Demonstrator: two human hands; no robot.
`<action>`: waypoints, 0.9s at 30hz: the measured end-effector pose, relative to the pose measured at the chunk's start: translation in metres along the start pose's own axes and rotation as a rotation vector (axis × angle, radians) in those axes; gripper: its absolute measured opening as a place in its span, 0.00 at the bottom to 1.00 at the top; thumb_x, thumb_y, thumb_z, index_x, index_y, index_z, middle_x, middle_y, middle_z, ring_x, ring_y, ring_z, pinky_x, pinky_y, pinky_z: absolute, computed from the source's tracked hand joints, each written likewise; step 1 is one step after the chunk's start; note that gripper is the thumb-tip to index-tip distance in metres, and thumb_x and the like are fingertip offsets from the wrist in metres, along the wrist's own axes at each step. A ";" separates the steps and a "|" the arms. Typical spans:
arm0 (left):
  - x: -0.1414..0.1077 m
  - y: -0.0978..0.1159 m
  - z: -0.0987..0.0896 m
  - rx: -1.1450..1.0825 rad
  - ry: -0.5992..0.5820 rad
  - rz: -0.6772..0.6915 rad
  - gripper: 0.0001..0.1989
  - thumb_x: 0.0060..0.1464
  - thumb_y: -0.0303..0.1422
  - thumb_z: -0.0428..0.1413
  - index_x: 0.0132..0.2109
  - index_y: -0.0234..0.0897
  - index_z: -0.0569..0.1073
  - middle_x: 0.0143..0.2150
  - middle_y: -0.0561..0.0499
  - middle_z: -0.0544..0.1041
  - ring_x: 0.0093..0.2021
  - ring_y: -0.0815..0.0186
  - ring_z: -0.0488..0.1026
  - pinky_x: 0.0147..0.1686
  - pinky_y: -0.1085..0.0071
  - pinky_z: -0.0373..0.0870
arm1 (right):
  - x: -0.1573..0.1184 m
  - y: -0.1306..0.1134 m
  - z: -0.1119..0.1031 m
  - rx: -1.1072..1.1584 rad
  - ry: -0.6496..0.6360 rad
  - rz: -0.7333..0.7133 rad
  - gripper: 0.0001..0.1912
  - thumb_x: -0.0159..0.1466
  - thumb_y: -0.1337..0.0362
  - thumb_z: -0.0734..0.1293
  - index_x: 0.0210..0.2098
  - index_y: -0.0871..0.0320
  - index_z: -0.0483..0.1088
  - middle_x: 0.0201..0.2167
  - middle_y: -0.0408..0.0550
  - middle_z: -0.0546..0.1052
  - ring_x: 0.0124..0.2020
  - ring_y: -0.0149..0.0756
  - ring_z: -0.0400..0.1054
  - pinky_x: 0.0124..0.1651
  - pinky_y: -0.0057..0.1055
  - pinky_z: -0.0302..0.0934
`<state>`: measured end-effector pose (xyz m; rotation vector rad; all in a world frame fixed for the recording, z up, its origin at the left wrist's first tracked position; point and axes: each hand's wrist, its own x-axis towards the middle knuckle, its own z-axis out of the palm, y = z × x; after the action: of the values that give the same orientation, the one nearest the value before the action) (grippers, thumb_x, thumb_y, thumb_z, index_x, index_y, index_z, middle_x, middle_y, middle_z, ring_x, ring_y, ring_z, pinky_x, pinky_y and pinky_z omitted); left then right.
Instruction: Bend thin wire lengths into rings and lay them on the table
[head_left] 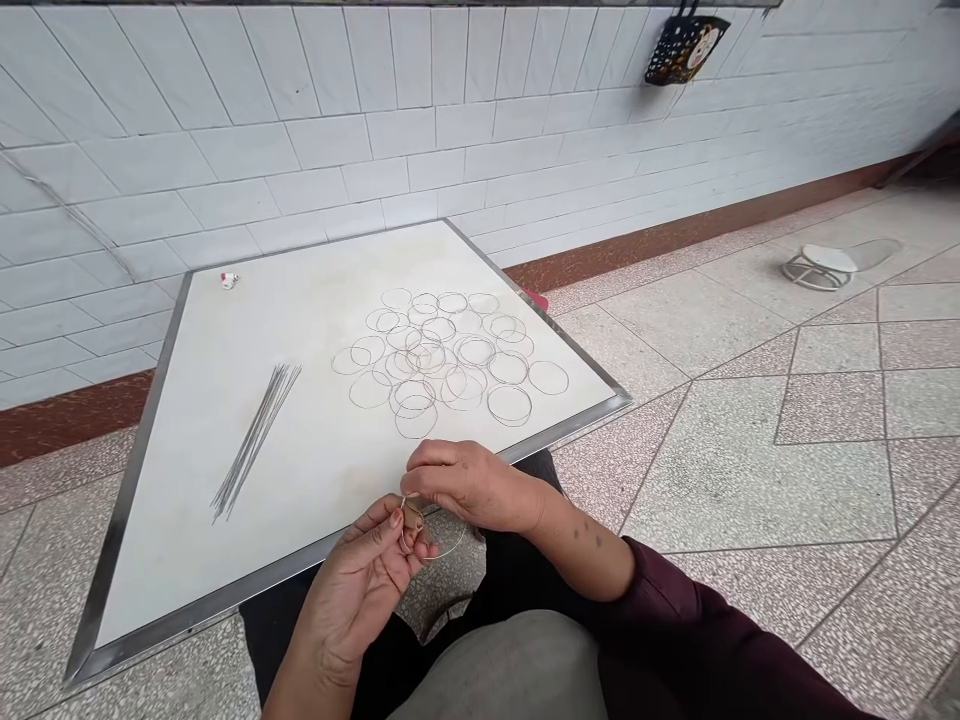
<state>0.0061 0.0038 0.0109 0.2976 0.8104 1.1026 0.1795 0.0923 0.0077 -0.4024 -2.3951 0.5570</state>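
Observation:
My left hand (375, 565) is closed on a thin wire ring (452, 548), pinching it near the table's front edge. Above it, my right hand (469, 485) pinches the same wire with thumb and fingers. A small brown piece (412, 518) shows between the hands; whether it is a wrapping on a finger or a separate item I cannot tell. Many thin wire rings (510, 404) lie overlapping on the white table (315, 300), beyond my hands. A bundle of straight wires (255, 440) rests to their left.
A small white and red object (229, 281) sits at the table's far left corner. The table has a metal edge (187, 625). A round low stool (821, 265) stands on the tiled floor at right. A dark patterned bag (686, 45) hangs on the white tiled wall.

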 end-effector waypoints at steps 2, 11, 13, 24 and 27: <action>0.000 0.000 -0.002 -0.012 -0.025 -0.007 0.05 0.48 0.27 0.66 0.30 0.35 0.76 0.28 0.54 0.71 0.26 0.71 0.67 0.34 0.68 0.70 | 0.000 -0.001 -0.001 -0.003 -0.015 -0.005 0.11 0.70 0.71 0.56 0.44 0.59 0.69 0.39 0.49 0.71 0.37 0.29 0.66 0.36 0.24 0.64; 0.001 -0.004 0.000 0.082 -0.046 0.098 0.05 0.48 0.30 0.66 0.30 0.36 0.77 0.27 0.53 0.71 0.29 0.69 0.68 0.34 0.71 0.68 | 0.004 -0.007 -0.007 -0.052 -0.060 -0.035 0.12 0.72 0.69 0.54 0.43 0.60 0.69 0.37 0.50 0.72 0.37 0.31 0.65 0.38 0.27 0.64; 0.001 -0.005 0.003 0.077 -0.025 0.119 0.05 0.49 0.29 0.66 0.30 0.37 0.77 0.26 0.54 0.71 0.30 0.69 0.69 0.34 0.71 0.69 | 0.004 -0.006 -0.007 -0.054 -0.051 -0.029 0.12 0.71 0.71 0.54 0.43 0.60 0.69 0.37 0.50 0.71 0.37 0.31 0.65 0.38 0.27 0.64; 0.004 -0.002 -0.002 0.060 -0.030 0.042 0.04 0.56 0.31 0.61 0.34 0.35 0.78 0.32 0.51 0.75 0.34 0.64 0.74 0.42 0.63 0.72 | 0.001 0.003 -0.003 -0.032 -0.010 0.009 0.10 0.69 0.72 0.57 0.43 0.58 0.69 0.37 0.47 0.70 0.35 0.29 0.65 0.35 0.25 0.62; 0.006 -0.004 -0.003 0.059 -0.007 0.034 0.02 0.53 0.29 0.63 0.35 0.36 0.78 0.32 0.51 0.75 0.33 0.66 0.73 0.39 0.67 0.71 | 0.001 0.002 -0.003 -0.047 -0.025 0.005 0.10 0.70 0.70 0.56 0.43 0.59 0.69 0.36 0.47 0.70 0.35 0.29 0.65 0.34 0.25 0.62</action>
<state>0.0077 0.0068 0.0042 0.3660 0.8350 1.1100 0.1808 0.0954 0.0097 -0.4243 -2.4354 0.5110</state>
